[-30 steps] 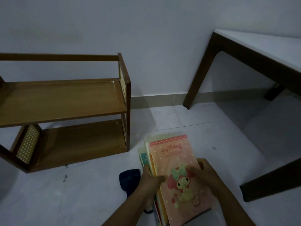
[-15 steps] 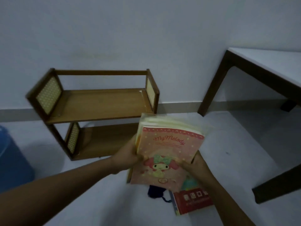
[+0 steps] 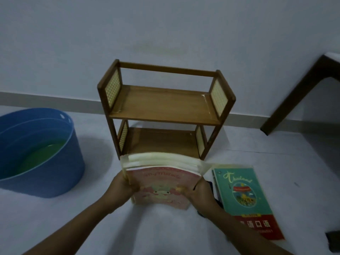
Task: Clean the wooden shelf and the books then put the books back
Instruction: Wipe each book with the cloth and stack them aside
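Since before, both hands lifted the pink-covered bundle of books (image 3: 161, 179) in front of the two-tier wooden shelf (image 3: 165, 107). My left hand (image 3: 121, 188) and right hand (image 3: 198, 192) grip its sides; the shelf stands at 12 o'clock, equally near both, its long axis crosswise.

both forearms reach forward, converging toward 12 o'clock. left hand (image 3: 122, 188) clamps stack of books (image 3: 161, 178) at 9 o'clock edge; right hand (image 3: 199, 192) clamps 3 o'clock edge, fingers curled.

Dim, bluish light. Plain pale wall (image 3: 165, 30) with a light baseboard (image 3: 55, 100) along its foot. Pale floor (image 3: 165, 232). Blue plastic tub (image 3: 36, 177) holding greenish liquid stands on the floor, left. Dark wooden table (image 3: 301, 100), right of the tub, near the wall.
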Available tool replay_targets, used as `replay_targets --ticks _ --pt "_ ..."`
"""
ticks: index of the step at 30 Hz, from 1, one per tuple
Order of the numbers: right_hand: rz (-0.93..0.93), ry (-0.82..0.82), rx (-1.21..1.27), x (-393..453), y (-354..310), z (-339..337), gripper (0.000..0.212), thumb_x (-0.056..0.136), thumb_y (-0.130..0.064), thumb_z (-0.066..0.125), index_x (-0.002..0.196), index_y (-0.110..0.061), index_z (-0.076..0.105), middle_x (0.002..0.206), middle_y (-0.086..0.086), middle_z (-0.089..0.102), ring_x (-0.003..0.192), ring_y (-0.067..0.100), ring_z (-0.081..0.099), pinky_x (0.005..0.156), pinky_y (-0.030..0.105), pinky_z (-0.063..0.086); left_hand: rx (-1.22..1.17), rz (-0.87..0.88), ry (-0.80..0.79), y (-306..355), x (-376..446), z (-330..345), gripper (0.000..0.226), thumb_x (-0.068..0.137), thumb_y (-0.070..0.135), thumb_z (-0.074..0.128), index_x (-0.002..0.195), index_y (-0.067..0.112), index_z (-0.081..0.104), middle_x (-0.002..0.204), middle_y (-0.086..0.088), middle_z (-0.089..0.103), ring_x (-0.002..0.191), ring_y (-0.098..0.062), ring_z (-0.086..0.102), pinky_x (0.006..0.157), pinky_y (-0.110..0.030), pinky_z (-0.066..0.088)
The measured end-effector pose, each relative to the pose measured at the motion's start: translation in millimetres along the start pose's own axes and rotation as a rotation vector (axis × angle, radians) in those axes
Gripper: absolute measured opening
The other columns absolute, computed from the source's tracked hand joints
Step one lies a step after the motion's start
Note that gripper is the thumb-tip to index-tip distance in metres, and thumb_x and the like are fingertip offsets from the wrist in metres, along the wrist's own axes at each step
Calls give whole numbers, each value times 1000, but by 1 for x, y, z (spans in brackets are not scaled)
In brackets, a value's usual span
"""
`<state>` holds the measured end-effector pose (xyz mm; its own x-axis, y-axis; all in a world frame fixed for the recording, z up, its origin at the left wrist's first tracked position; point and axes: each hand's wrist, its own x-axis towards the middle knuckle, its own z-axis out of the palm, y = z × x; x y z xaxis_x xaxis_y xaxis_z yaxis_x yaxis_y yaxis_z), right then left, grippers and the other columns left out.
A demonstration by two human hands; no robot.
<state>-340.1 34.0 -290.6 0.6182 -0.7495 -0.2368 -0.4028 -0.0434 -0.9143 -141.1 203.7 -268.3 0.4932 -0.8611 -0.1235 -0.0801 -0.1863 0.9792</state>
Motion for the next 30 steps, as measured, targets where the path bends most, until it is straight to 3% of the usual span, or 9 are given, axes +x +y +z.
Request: replay_targets --ticks 5,7,12,17,19,22,25,27,30 --pt "1 -57 66 4 0 3 51 67 -23 86 111 -16 61 105 -2 72 98 13 69 80 38 59 -85 -24 -33 -5 3 -4 51 74 25 73 122 27 58 118 9 68 109 -16 66 82 -32 59" --pt "-16 -69 71 6 -6 2 48 72 -18 84 113 -16 59 106 -3 72 98 11 68 77 30 59 -92 -31 -65 1 5 -7 57 70 32 77 123 27 57 118 9 69 108 -13 66 81 -30 59" --pt "-48 -56 81 5 -13 3 37 77 -13 79 108 -23 61 99 -15 69 92 -1 67 69 16 54 -28 26 -21 16 2 -9 36 83 19 68 113 36 58 107 29 67 102 2 65 71 -16 56" --pt "1 -101 111 0 -2 10 37 76 -10 79 106 -27 63 107 -2 72 100 14 68 83 38 58 20 -4 -171 27 -6 -26 40 79 32 74 107 55 59 112 25 66 107 -4 63 74 -19 57" --pt "16 -112 112 0 1 9 38 77 -11 79 109 -25 64 109 -1 72 100 13 68 86 40 57 180 16 -152 53 0 -36 54 76 23 77 119 45 53 113 19 65 107 -10 63 75 -22 58" --pt "5 -127 116 0 6 9 42 77 -11 79 115 -18 62 110 1 71 101 14 68 87 42 57 616 117 -110 106 14 -36 82 74 31 79 142 32 33 141 12 46 124 -10 50 94 -31 51" --pt "0 -128 88 0 6 10 46 77 -20 79 119 -19 61 113 1 70 104 14 67 89 43 56 1115 215 -299 133 25 2 96 74 41 77 150 29 19 147 6 42 132 -16 43 105 -34 41" --pt "2 -193 -48 1 5 10 50 79 -34 75 125 -25 57 120 -7 66 110 7 62 95 40 52 1347 241 -376 124 34 26 83 76 42 74 145 23 30 130 -2 57 115 -21 56 95 -35 49" --pt "26 -200 -40 0 14 5 57 80 -16 74 128 -30 46 125 -11 58 111 5 58 85 28 56 1406 301 -247 115 45 32 37 83 41 67 112 21 55 101 -1 67 88 -17 63 79 -33 55"
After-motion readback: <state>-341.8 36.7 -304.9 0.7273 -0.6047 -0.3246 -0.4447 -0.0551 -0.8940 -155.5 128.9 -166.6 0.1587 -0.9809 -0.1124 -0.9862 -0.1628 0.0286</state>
